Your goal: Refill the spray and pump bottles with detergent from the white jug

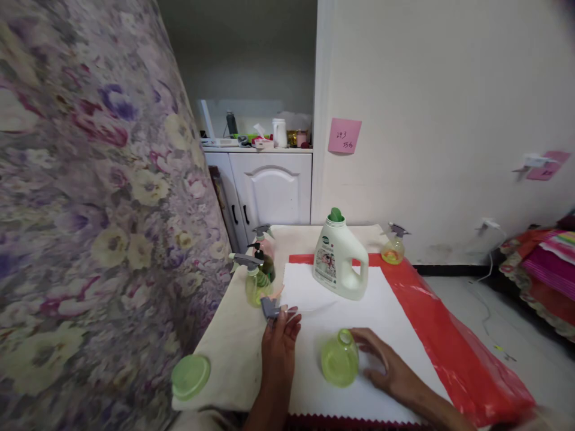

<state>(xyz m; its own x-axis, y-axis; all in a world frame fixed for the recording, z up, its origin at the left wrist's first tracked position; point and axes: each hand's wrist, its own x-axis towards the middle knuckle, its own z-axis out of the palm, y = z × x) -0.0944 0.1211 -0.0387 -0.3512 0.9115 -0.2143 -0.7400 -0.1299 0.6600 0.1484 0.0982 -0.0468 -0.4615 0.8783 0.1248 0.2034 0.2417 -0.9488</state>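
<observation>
Fingers of the right hand [387, 364] spread in a wide curve, holding nothing firmly; index tip at or just beside the neck of a round, see-through yellow-green bottle [340, 366], contact uncertain, thumb apart from its wall. Bottle lies left of these fingers, standing on a white sheet [309, 398]; mouth up, long axis near vertical. Judged light, fairly stiff, slick over the bulge; narrow neck likely the surest hold. Pale green round disc [191, 376] well left of the left-hand fingers.

Slightly farther: left hand [281, 336], fingertips pinched together on a grey plastic trigger spray head [269, 307], near where its thin clear tube [309, 309] begins. Tube sets the long axis: sideways, free end pointing right, away from the pinch. Likely light; tube probably bendy, grey body stiffer and better to grip.

Beyond the left fingertips, near: grey-topped spray bottle with yellow-green liquid [257, 290]. Past both sets of fingers: white handled plastic jug [342, 266], green at its mouth. Farthest, beyond the right fingers: clear spray bottle with yellow-orange liquid [393, 252].
</observation>
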